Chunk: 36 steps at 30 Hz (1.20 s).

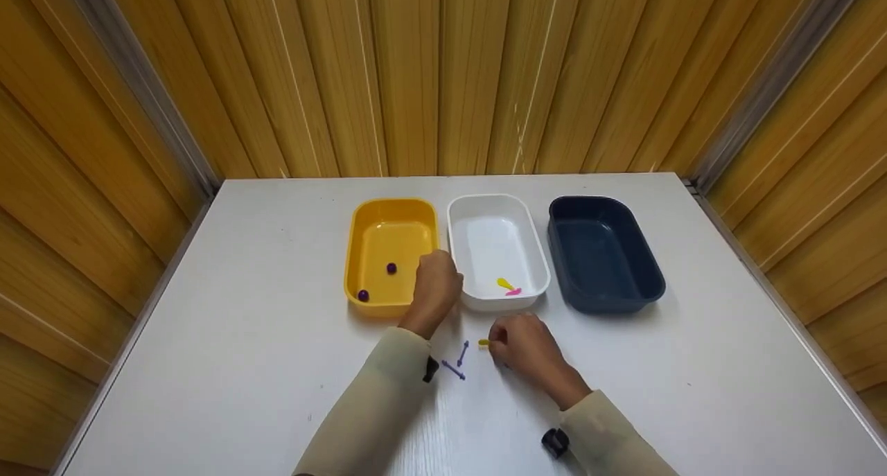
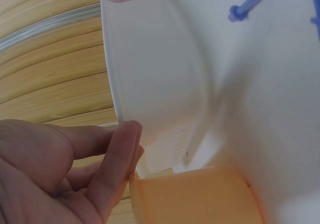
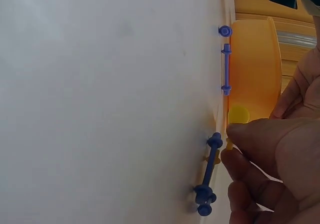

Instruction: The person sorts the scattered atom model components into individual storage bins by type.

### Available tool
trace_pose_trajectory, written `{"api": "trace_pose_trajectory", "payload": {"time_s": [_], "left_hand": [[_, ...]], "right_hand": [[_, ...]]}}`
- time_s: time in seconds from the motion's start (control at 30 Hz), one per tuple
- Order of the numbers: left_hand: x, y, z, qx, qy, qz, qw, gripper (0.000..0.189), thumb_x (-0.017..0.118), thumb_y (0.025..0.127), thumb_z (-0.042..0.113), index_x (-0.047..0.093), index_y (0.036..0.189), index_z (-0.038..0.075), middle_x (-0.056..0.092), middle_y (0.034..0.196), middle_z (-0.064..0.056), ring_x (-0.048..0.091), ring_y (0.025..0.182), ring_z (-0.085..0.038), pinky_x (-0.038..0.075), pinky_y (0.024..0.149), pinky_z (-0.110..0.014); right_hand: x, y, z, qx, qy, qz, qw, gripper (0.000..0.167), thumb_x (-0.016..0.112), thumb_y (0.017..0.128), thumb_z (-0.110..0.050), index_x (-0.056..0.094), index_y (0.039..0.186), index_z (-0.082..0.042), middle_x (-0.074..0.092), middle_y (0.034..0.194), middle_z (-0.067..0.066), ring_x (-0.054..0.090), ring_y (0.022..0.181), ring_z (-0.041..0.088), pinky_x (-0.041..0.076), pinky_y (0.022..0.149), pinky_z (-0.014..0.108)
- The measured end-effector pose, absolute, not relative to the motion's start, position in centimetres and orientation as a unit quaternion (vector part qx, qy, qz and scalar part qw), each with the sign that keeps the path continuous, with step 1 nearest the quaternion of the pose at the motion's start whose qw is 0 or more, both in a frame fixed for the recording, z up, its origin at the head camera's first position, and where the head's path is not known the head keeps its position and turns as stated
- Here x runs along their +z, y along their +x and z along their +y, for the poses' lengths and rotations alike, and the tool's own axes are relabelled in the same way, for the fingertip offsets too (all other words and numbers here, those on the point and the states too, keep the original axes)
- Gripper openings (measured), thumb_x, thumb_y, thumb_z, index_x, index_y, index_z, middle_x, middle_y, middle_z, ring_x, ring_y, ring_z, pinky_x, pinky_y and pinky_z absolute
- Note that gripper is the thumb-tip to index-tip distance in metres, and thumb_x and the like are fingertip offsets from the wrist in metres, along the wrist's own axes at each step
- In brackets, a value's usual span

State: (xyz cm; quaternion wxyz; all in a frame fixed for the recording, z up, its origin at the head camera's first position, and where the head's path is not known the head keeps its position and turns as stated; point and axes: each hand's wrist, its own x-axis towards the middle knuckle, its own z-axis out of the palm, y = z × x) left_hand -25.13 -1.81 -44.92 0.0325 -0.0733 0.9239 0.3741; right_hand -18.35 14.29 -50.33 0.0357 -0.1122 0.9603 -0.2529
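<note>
I have the right hand pinching a small, paddle-shaped yellow plastic piece, with slim purple plastic rods just left of it. The left hand is at a rectangular yellow plastic tray; I can't tell whether it grips. I'd pinch lightly.

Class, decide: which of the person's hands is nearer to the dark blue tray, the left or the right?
Right. The right hand is in front and left of the dark blue tray; the left hand is farther left, at the yellow tray, beyond the white tray.
</note>
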Motion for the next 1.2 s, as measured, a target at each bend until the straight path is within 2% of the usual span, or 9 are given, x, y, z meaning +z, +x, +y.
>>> {"api": "trace_pose_trajectory", "payload": {"time_s": [0.13,0.23,0.4,0.57,0.77,0.97,1.2], "left_hand": [[-45.0,-25.1,-1.9,0.363,-0.065,0.929,0.018,0.018,0.064,0.094,0.002,0.074,0.107,-0.005,0.068,0.078,-0.011,0.063,0.067,-0.022,0.052,0.058,-0.026],[-45.0,-25.0,-1.9,0.353,-0.06,0.934,0.007,0.018,0.065,0.093,0.002,0.074,0.107,-0.006,0.071,0.083,-0.012,0.064,0.071,-0.023,0.054,0.062,-0.027],[-44.8,-25.1,-1.8,0.359,-0.07,0.93,0.025,0.02,0.064,0.095,0.002,0.073,0.111,-0.005,0.07,0.082,-0.01,0.065,0.072,-0.021,0.051,0.058,-0.024],[-44.7,-24.9,-1.9,0.361,-0.065,0.93,0.018,0.019,0.064,0.095,0.002,0.073,0.11,-0.005,0.069,0.084,-0.011,0.064,0.073,-0.022,0.05,0.06,-0.025],[-44.7,-24.8,-1.9,0.375,-0.071,0.924,0.038,0.02,0.063,0.097,0.003,0.071,0.114,-0.003,0.067,0.08,-0.009,0.065,0.071,-0.021,0.049,0.056,-0.022],[-44.6,-24.8,-1.7,0.368,-0.075,0.926,0.035,0.02,0.062,0.096,0.002,0.071,0.113,-0.003,0.066,0.078,-0.008,0.064,0.07,-0.02,0.049,0.057,-0.022],[-44.6,-24.9,-1.6,0.338,-0.076,0.937,0.036,0.02,0.063,0.096,0.005,0.072,0.112,-0.003,0.066,0.078,-0.01,0.063,0.069,-0.021,0.049,0.058,-0.023]], "right_hand": [[-49.9,-18.5,14.2,-0.268,-0.096,0.958,0.04,0.012,0.076,0.083,-0.008,0.074,0.075,-0.017,0.065,0.074,-0.007,0.053,0.082,0.017,0.045,0.078,0.036],[-49.6,-18.5,14.3,-0.272,-0.095,0.957,0.024,0.013,0.074,0.084,-0.007,0.075,0.076,-0.017,0.068,0.075,-0.007,0.055,0.085,0.017,0.047,0.081,0.038],[-49.1,-18.7,14.4,-0.27,-0.098,0.958,-0.006,0.011,0.074,0.085,-0.007,0.075,0.079,-0.016,0.07,0.078,-0.005,0.056,0.085,0.016,0.048,0.082,0.038],[-48.5,-19.1,14.6,-0.269,-0.093,0.958,-0.023,0.01,0.078,0.084,-0.009,0.075,0.078,-0.016,0.071,0.077,-0.004,0.058,0.083,0.016,0.049,0.078,0.035],[-47.6,-19.5,14.8,-0.274,-0.086,0.957,-0.045,0.004,0.08,0.084,-0.011,0.076,0.083,-0.014,0.073,0.079,-0.002,0.056,0.079,0.017,0.045,0.072,0.032],[-47.0,-20.1,15.0,-0.282,-0.079,0.953,-0.081,0.004,0.079,0.084,-0.012,0.076,0.084,-0.011,0.075,0.08,0.001,0.061,0.083,0.022,0.049,0.075,0.037],[-46.8,-20.8,15.2,-0.282,-0.07,0.952,-0.098,0.006,0.079,0.085,-0.013,0.076,0.087,-0.007,0.076,0.084,0.004,0.064,0.086,0.026,0.052,0.077,0.04]]}}
